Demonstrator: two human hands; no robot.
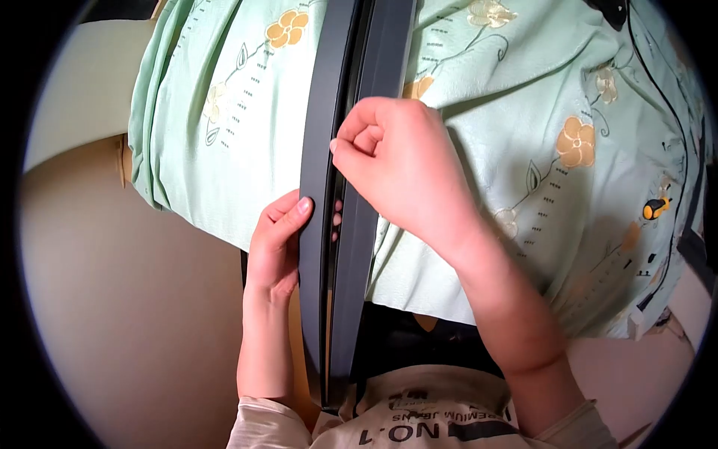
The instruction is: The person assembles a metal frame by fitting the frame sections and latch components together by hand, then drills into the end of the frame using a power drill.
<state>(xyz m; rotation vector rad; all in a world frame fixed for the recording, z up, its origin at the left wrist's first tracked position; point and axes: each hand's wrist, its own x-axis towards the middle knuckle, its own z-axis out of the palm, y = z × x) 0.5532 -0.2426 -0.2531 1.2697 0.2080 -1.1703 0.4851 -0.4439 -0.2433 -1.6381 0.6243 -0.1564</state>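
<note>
Together, left hand (275, 243) grips dark frame (340, 224); right hand (396, 161) pinches it.

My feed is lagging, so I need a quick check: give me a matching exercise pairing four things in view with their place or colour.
Things:
1. left hand
2. right hand
3. frame
4. cloth

Descriptions:
A. pale green with yellow flowers
B. dark, long, running up the middle
C. grips the frame's left edge, low
D. pinches at the frame's slot, higher up

Pairs: 1-C, 2-D, 3-B, 4-A

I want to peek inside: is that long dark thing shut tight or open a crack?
Open a crack: a narrow gap runs down the long dark channel strip, with left hand fingertips showing through it.
</note>
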